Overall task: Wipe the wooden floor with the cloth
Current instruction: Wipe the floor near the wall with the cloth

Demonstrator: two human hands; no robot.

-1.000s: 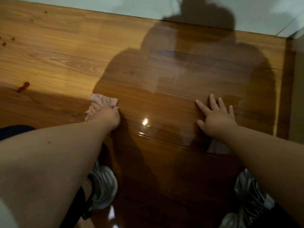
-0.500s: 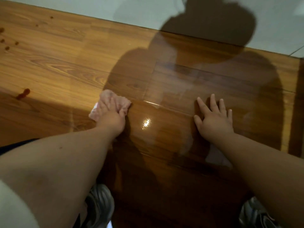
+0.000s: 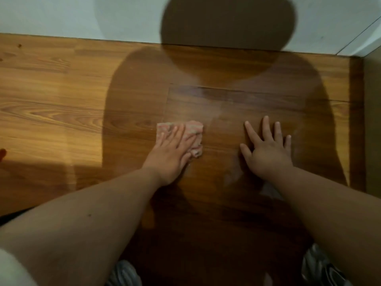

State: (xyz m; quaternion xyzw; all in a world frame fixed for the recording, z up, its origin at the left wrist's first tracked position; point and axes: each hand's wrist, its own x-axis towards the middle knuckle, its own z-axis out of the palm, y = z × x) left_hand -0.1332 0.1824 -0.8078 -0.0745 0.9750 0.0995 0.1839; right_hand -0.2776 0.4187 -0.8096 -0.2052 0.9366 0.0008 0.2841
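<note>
Our left hand (image 3: 171, 153) presses flat, fingers spread, on the soft, limp pink cloth (image 3: 193, 129), best pinned under the palm, while our right hand (image 3: 268, 149) braces open on the wooden floor (image 3: 51, 112).

Left hand (image 3: 172, 150) flat on cloth (image 3: 192, 129), right hand (image 3: 268, 149) splayed — wooden floor (image 3: 51, 112)

Two hands (image 3: 171, 155) (image 3: 268, 153) — one cloth (image 3: 192, 130) — two shoes (image 3: 125, 274) (image 3: 321, 269)

pink striped cloth (image 3: 192, 129), brown wood-grain floor (image 3: 51, 104)
</note>
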